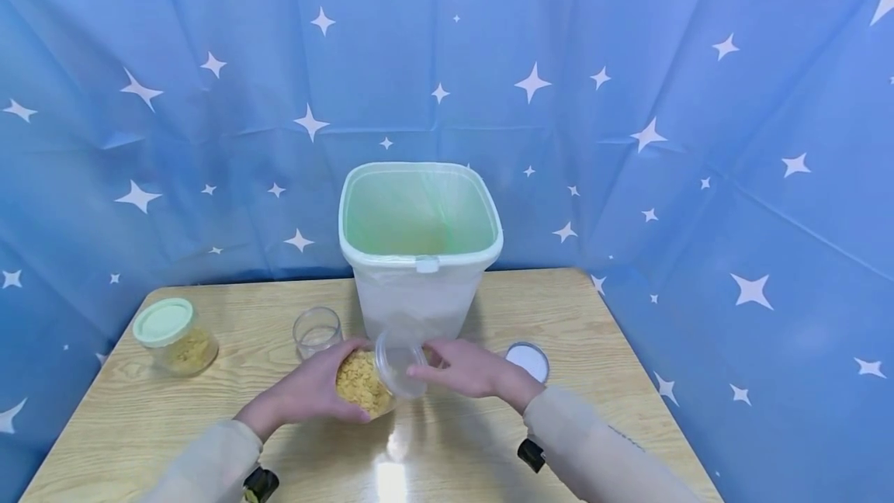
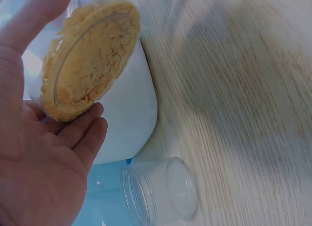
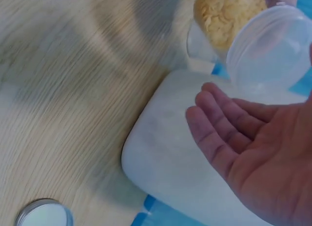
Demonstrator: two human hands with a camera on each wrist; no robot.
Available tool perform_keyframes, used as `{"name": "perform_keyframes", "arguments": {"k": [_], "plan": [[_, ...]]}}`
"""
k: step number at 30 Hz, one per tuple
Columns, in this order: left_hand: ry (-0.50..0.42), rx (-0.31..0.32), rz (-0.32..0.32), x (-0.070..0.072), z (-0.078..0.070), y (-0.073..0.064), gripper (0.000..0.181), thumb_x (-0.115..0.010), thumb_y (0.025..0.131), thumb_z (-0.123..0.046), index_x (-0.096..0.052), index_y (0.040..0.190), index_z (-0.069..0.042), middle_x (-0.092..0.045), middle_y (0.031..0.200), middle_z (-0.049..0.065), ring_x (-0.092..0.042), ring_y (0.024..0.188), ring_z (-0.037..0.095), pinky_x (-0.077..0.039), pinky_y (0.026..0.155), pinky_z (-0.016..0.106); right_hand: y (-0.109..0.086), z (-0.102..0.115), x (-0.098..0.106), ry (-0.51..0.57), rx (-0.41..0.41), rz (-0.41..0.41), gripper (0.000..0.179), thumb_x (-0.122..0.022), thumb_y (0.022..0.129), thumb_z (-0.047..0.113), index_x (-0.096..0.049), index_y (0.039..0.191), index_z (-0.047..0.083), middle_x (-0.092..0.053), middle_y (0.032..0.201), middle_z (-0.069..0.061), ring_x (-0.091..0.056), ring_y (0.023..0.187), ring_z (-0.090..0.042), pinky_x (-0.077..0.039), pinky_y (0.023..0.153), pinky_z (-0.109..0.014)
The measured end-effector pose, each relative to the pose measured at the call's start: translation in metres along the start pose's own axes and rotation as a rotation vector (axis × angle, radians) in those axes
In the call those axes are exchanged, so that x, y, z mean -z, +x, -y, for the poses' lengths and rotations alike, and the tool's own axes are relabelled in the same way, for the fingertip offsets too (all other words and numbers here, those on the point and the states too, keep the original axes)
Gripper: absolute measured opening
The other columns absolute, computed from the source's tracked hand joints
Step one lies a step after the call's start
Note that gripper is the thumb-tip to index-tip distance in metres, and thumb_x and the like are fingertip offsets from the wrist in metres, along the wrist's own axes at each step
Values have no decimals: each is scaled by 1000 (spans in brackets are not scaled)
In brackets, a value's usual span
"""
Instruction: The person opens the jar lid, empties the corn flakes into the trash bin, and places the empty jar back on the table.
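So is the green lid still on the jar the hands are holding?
No, the jar of flakes between the hands is open; the green lid sits on another jar at the table's left.

A wooden worktop [image 1: 559, 441] stood before a blue star-printed backdrop [image 1: 209, 99]. A lidded jar of flakes [image 1: 174, 336] sat far left, an empty clear jar [image 1: 317, 331] left of the white bin [image 1: 419, 254], and what was probably a loose lid [image 1: 528, 361] to the right.

Premises appear to be a staged recording booth, not a working kitchen. A blue star-printed backdrop cloth [image 1: 628, 99] encloses the rear and both sides. A single small wood-grain worktop [image 1: 594, 332] stands within it, carrying only a white lined bin [image 1: 419, 286] and a few plastic jars [image 1: 176, 336].
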State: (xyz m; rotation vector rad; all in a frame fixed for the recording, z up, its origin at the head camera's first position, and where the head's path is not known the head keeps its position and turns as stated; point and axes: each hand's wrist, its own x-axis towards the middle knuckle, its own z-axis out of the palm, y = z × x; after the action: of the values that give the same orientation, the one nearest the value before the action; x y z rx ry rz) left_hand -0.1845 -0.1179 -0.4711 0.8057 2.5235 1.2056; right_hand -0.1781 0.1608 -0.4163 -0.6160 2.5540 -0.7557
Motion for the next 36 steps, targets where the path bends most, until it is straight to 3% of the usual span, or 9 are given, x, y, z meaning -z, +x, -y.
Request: {"name": "perform_keyframes", "arguments": {"k": [4, 11, 16, 23, 26, 36], "plan": [[16, -13, 3, -3, -2, 1, 92, -89, 58, -47, -47, 136, -20, -61, 115, -6, -58, 97, 11, -51, 82, 27, 1, 7, -6, -46, -27, -30, 59, -52, 86, 69, -60, 117, 19, -68, 96, 6, -63, 86, -11, -52, 74, -29], [120, -27, -38, -9, -5, 0, 102, -89, 53, -53, -48, 137, -12, -61, 120, -5, -59, 101, 10, -52, 87, 33, 2, 14, -13, -82, -79, -39, 78, -59, 76, 76, -56, 123, 13, -68, 102, 2, -63, 88, -13, -52, 75, -29], [201, -28, -59, -11, -7, -2, 106, -88, 49, -58, -49, 136, -13, -62, 119, -7, -59, 101, 9, -53, 86, 34, 3, 13, -15, -42, -55, -16, 76, -64, 74, 73, -56, 120, 14, -66, 99, 5, -61, 85, -7, -51, 73, -25], [255, -22, -76, -11, -7, -4, 108, -87, 46, -63, -51, 136, -15, -62, 120, -9, -59, 102, 8, -52, 87, 34, 6, 9, -20, 24, 46, -42, 68, -68, 74, 67, -57, 122, 20, -67, 102, 6, -63, 90, -7, -52, 78, -26], [274, -28, -92, -10, -6, -4, 107, -86, 45, -65, -52, 135, -16, -63, 120, -10, -59, 103, 8, -52, 88, 35, 8, 9, -21, 4, 87, -72, 75, -73, 70, 66, -55, 124, 18, -67, 105, 4, -63, 93, -10, -52, 79, -25], [247, -40, -64, -7, -6, -7, 105, -87, 47, -63, -52, 134, -17, -62, 119, -10, -59, 101, 7, -53, 88, 35, 6, 9, -19, -232, 290, -151, 102, -88, 60, 46, -38, 144, 17, -54, 134, -2, -52, 121, -16, -48, 103, -35]]}}
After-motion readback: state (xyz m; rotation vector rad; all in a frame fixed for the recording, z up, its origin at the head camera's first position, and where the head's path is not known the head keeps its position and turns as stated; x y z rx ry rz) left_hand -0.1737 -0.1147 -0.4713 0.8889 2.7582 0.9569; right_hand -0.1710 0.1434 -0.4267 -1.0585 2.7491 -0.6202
